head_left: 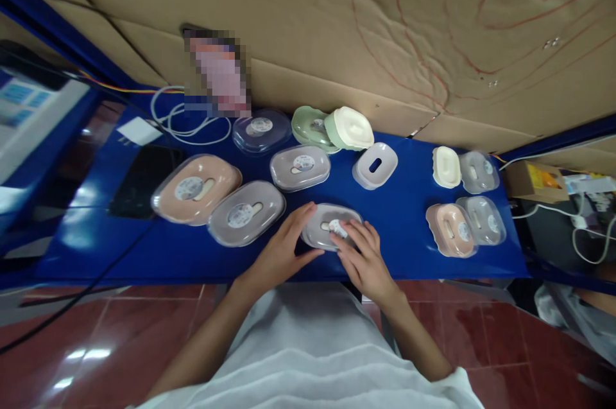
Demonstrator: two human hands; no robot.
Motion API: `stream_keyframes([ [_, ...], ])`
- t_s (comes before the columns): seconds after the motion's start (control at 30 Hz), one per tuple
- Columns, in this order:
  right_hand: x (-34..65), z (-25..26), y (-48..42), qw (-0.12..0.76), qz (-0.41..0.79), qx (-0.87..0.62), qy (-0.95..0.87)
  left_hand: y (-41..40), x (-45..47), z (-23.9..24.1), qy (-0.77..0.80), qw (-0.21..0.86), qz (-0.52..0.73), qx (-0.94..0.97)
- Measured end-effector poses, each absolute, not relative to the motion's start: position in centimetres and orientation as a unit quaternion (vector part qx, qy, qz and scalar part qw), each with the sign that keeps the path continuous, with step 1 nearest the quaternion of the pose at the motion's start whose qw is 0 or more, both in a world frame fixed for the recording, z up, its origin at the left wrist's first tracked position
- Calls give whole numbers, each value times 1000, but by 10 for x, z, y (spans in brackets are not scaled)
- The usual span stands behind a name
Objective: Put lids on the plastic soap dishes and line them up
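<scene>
A grey oval box with a clear lid point(325, 223) lies at the front edge of the blue table point(404, 203). My left hand point(283, 248) cups its left end, fingers curved against the lid. From the right, my right hand point(363, 255) lies on it, fingers spread flat over the lid and its round label. To the left lie a grey lidded box point(246, 212) and a larger pink one point(196, 188). Another grey box point(299, 167) sits just behind.
Further back stand a clear box point(261, 130), a green box point(312, 128), a cream lid point(349, 128) and a white base point(375, 166). On the right lie a cream box point(446, 167), a pink box point(450, 229) and two grey boxes point(482, 219). Cardboard point(385, 24) backs the table.
</scene>
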State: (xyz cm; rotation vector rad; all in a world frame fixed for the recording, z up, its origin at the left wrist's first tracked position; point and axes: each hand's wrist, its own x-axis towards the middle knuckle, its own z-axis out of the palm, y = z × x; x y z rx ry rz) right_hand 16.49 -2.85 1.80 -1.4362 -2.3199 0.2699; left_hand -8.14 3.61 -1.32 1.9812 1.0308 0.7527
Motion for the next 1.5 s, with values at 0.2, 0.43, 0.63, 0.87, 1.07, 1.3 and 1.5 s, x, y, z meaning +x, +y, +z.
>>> stream_keyframes([
  [0.2, 173, 11, -18, 139, 36, -466, -873, 37, -83, -16, 419, 373, 311, 767],
  [0.43, 174, 15, -17, 98, 10, -454, -886, 39, -81, -15, 417, 368, 306, 773],
  [0.63, 173, 6, -15, 125, 24, -444, -887, 37, -79, -17, 433, 366, 304, 766],
  [0.87, 177, -7, -17, 183, 29, -464, -866, 39, -79, -18, 422, 359, 291, 780],
  [1.07, 173, 1, -23, 178, 23, -469, -865, 35, -79, -15, 417, 358, 272, 790],
  [1.3, 223, 2, -44, 176, -30, -577, -797, 35, -99, 25, 410, 202, 304, 836],
  [1.5, 255, 2, -9, 258, -113, -719, -636, 81, -100, 56, 536, 46, 219, 814],
])
